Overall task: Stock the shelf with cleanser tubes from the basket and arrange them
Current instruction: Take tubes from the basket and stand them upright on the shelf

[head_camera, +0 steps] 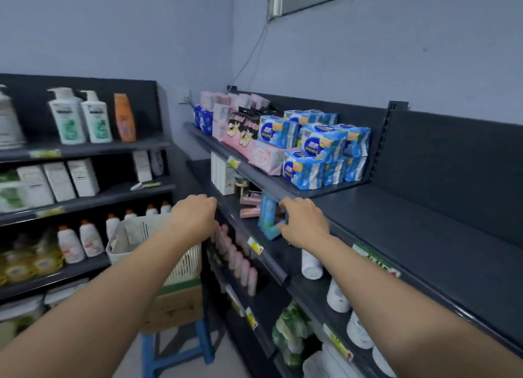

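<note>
A blue cleanser tube (267,217) stands upright on the dark middle shelf (368,236), under the shelf above. My right hand (304,223) is closed around its right side, thumb on top and fingers low. Just left of it, pink tubes (250,205) lie stacked on the same shelf. My left hand (195,216) hovers at the shelf's front edge above the white slatted basket (127,236). Its fingers curl away from me, so I cannot see whether it holds anything. What the basket contains is hidden.
The basket rests on a cardboard box (175,307) atop a blue stool (181,352). Blue and pink pad packs (319,148) fill the upper shelf. Pink bottles (240,261) and white bottles (311,264) line the lower shelves. A second shelf unit (85,148) with bottles stands to the left.
</note>
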Motion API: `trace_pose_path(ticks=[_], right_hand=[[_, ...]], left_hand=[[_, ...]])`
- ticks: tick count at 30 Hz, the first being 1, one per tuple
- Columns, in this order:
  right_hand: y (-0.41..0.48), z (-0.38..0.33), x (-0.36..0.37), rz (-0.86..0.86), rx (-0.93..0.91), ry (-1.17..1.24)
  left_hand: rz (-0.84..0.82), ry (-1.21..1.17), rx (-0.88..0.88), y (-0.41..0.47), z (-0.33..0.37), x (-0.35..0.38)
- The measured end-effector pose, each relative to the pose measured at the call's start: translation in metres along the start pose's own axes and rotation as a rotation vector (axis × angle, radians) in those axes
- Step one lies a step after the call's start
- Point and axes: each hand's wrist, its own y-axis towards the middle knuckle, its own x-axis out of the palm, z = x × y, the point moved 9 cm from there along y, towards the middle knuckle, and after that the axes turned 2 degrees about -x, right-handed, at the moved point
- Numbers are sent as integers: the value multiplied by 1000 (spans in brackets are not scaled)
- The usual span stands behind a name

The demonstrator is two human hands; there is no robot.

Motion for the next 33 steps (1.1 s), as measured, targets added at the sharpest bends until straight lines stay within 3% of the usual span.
trace_pose_path(ticks=[14,33], right_hand=[[115,-158,108,-118,-86,79],[259,-255,260,-305,-214,75]], left_hand=[[-100,33,-135,46,-197,72],[-291,-26,-309,138,-340,210]])
